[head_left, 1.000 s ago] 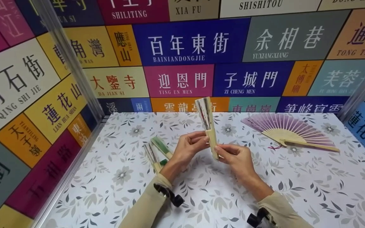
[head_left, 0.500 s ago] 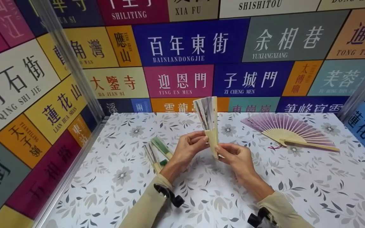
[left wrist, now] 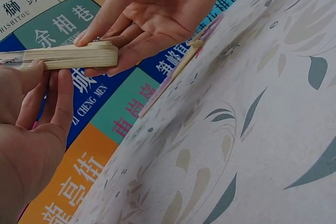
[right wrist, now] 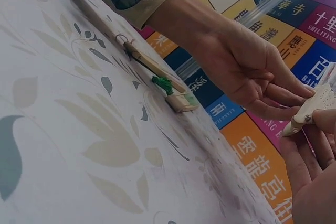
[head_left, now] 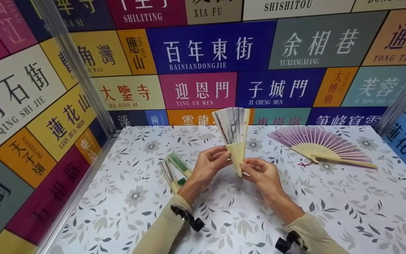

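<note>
Both hands hold a partly spread folding fan [head_left: 236, 132] upright above the table, its pale ribs below and a white and grey painted leaf on top. My left hand [head_left: 210, 162] pinches the fan's left side, midway up the ribs. Lower down, my right hand [head_left: 261, 174] grips the pivot end between thumb and fingers. In the left wrist view the stacked ribs [left wrist: 79, 56] lie between the two hands. The right wrist view shows the pivot end [right wrist: 307, 114] with its small rivet, pinched by the right fingers.
A purple fan [head_left: 324, 144] lies spread at the table's back right. Left of the hands lie a folded green fan [head_left: 179, 164] and a folded grey-white fan [head_left: 169, 176], partly behind the left wrist. Panels with lettering [head_left: 213, 46] rise behind the flower-patterned table [head_left: 231, 218].
The held fan has spread from a narrow bundle to a wider wedge, its right edge swinging to the right. Both hands have stayed nearly in place.
</note>
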The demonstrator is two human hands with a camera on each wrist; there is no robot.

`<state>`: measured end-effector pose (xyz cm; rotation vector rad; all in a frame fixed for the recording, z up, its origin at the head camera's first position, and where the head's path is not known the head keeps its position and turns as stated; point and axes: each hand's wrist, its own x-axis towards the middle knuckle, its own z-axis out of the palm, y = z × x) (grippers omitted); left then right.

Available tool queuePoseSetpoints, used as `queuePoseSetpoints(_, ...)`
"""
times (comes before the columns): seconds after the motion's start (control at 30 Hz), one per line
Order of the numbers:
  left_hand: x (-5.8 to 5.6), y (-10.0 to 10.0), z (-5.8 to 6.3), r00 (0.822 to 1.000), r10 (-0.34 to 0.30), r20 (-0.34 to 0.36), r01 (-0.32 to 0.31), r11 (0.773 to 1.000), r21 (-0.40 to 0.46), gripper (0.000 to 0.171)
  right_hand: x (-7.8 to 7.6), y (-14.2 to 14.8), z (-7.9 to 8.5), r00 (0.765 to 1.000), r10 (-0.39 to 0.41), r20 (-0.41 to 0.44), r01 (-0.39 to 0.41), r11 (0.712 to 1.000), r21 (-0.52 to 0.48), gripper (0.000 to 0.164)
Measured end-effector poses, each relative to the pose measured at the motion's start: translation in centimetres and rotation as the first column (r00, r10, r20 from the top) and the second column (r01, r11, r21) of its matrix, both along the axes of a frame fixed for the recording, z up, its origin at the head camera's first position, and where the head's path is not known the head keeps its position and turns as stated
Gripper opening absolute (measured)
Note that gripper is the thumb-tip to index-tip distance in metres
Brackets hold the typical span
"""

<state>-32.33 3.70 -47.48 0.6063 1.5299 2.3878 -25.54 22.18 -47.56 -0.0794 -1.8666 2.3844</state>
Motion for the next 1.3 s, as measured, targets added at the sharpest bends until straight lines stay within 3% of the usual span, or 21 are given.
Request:
queuePoseSetpoints(0.8,-0.13,0.05,-0.15,1.000,-0.005,0.005,0.005,1.000,0.003,0.033,0.07,0.02,0.22,0.998,0.055,0.015,-0.054,0.996,-0.064,0.046)
queuePoseSetpoints(1.3,-0.21,0.20,-0.29,0.999,0.033,0.014,-0.033,0.999,0.023,0.031,0.13,-0.07,0.01,0.999,0.054,-0.003,-0.054,0.994,-0.093,0.043)
